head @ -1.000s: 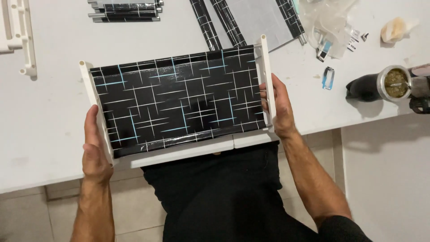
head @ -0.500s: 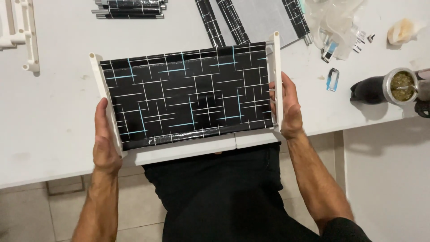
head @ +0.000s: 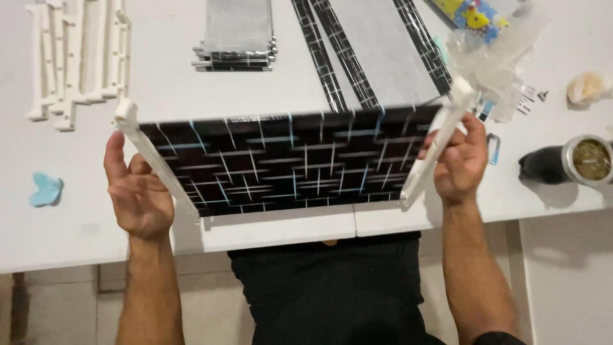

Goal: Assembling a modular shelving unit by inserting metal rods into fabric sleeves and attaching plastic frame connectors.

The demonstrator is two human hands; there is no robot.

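I hold up a black panel (head: 290, 163) patterned with white and light-blue lines, framed by white plastic rails on both sides and along the near edge. My left hand (head: 135, 191) is pressed against the left rail (head: 156, 160), fingers spread along it. My right hand (head: 458, 160) grips the right rail (head: 435, 147). The panel is lifted and tilted above the white table (head: 166, 96), its far edge raised.
White plastic frame pieces (head: 76, 61) lie at the far left, a stack of panels (head: 237, 35) at the back, long black patterned strips (head: 338, 57) on a grey sheet. A plastic bag (head: 495, 57), small hardware, a dark cup (head: 568, 163) sit right. A blue scrap (head: 45, 190) lies left.
The panel assembly has risen off the table edge and tilted toward me. Both hands moved up along the side rails. The view shifted to show more of the table's back.
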